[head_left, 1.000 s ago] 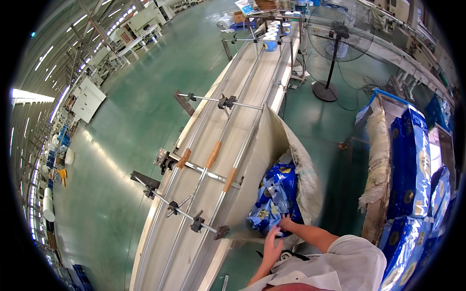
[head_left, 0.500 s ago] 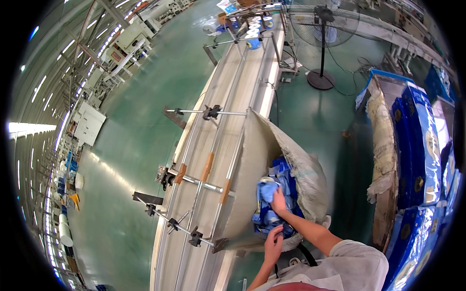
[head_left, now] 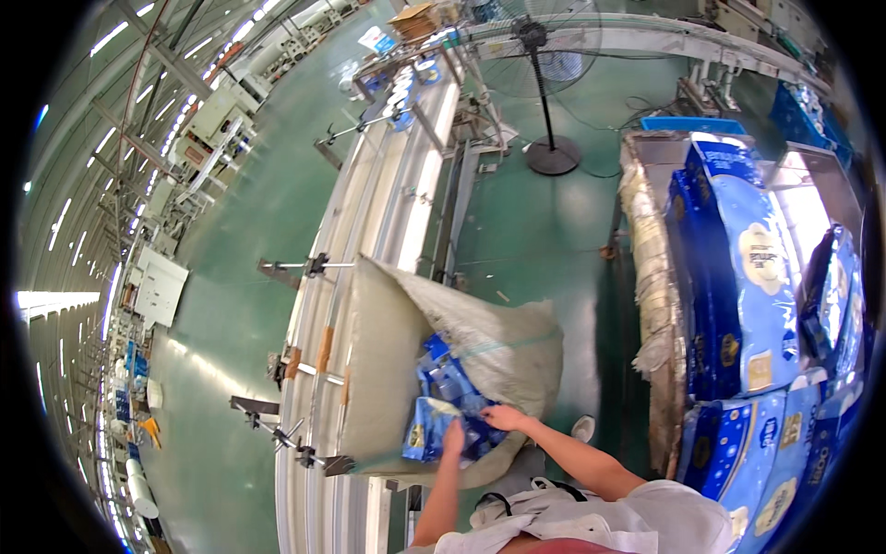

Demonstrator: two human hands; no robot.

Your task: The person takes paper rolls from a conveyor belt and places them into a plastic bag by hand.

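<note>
A large off-white woven sack (head_left: 503,337) gapes beside the conveyor, with crumpled blue plastic packaging (head_left: 448,374) inside it. My left hand (head_left: 453,439) is closed on the edge of a blue plastic bag (head_left: 425,425) at the near left of the sack's mouth. To its right, my right hand (head_left: 505,418) has its fingers pinched together over the darker blue plastic; what lies between the fingertips is too small to make out.
The conveyor (head_left: 369,203) with guide rails and clamps runs away along the sack's left side. Stacked blue packages (head_left: 761,268) fill a worn-edged bin (head_left: 651,277) to the right. A pedestal fan (head_left: 552,155) stands beyond, with cables on the green floor.
My view has shifted, so the sack sits further left and the bin shows more. My right hand has left the light-blue piece, and my left hand has moved onto a bag.
</note>
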